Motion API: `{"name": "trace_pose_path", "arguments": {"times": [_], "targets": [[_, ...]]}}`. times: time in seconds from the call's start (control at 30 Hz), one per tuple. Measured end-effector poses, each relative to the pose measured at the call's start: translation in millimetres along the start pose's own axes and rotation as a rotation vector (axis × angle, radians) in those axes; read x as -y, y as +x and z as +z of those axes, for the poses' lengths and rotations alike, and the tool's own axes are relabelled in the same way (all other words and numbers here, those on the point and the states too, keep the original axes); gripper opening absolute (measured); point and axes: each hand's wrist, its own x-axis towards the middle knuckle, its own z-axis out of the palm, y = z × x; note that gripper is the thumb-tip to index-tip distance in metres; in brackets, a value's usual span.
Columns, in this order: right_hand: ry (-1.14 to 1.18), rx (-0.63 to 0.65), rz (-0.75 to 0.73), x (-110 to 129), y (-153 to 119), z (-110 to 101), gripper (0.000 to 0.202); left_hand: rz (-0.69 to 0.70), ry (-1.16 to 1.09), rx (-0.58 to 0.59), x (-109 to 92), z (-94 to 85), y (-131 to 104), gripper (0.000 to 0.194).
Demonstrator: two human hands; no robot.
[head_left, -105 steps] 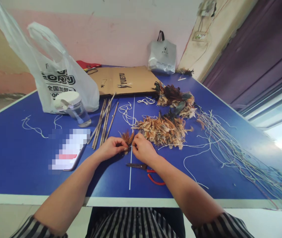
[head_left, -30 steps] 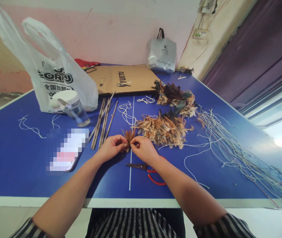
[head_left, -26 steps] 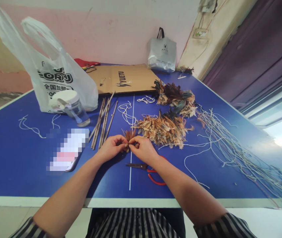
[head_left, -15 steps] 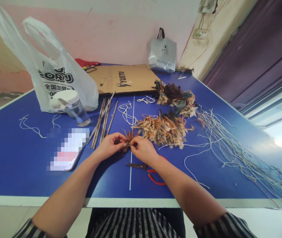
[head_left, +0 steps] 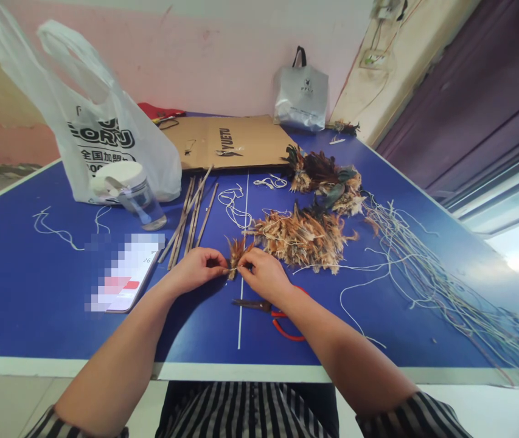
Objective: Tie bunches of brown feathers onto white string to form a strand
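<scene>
A small bundle of brown feathers [head_left: 236, 255] stands between my two hands, with a pale string around its lower part. My left hand [head_left: 203, 267] pinches the string at the bundle's left side. On the right side my right hand [head_left: 259, 271] is closed with its fingertips at the string. Just behind my right hand lies a large pile of tan feathers [head_left: 305, 240], and darker feathers [head_left: 318, 173] lie beyond it. Red-handled scissors [head_left: 259, 305] rest on the blue table [head_left: 204, 328], partly under my right wrist.
Thin sticks [head_left: 193, 213], a phone [head_left: 129, 274], a lidded jar [head_left: 138, 194] and a white plastic bag [head_left: 117, 134] are on the left. Behind are flat cardboard [head_left: 241, 143] and a silver bag [head_left: 301, 97]. Long strings [head_left: 442, 292] spread at the right.
My left hand has moved slightly left and away from the feathers, so more of the bundle shows. My right hand has barely moved. The view has shifted slightly.
</scene>
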Motion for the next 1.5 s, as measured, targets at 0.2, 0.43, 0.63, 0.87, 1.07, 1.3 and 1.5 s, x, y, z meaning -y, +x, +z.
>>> {"name": "trace_pose_path", "arguments": {"times": [0.2,0.43,0.63,0.87,1.07,1.3,1.5], "targets": [[-0.061,0.04,-0.032,1.4,-1.9,-1.4,0.007,0.056,0.23,0.004,-3.4,-0.8,-0.9,0.012],[-0.157,0.096,-0.029,6.4,-1.7,-2.8,0.01,0.071,0.263,-0.037,-2.9,2.0,-2.4,0.01],[-0.116,0.058,0.028,0.6,-3.9,-3.5,0.006,-0.01,0.147,-0.099,-5.2,12.0,-5.0,0.02],[-0.015,0.044,0.012,-1.4,-7.0,-5.2,0.011,-0.071,0.308,-0.236,-12.8,24.3,-7.1,0.016],[0.24,-0.151,0.13,-3.4,-4.3,-19.9,0.013,-0.12,-0.363,-0.493,-18.8,0.9,4.4,0.029],[0.036,0.045,0.153,-8.9,-3.2,-39.6,0.012,-0.316,-0.127,-0.588,2.4,-8.1,57.2,0.021],[-0.167,0.095,0.191,-11.6,-4.7,-50.0,0.016,-0.419,0.209,-0.577,13.6,-13.5,74.9,0.022]]}}
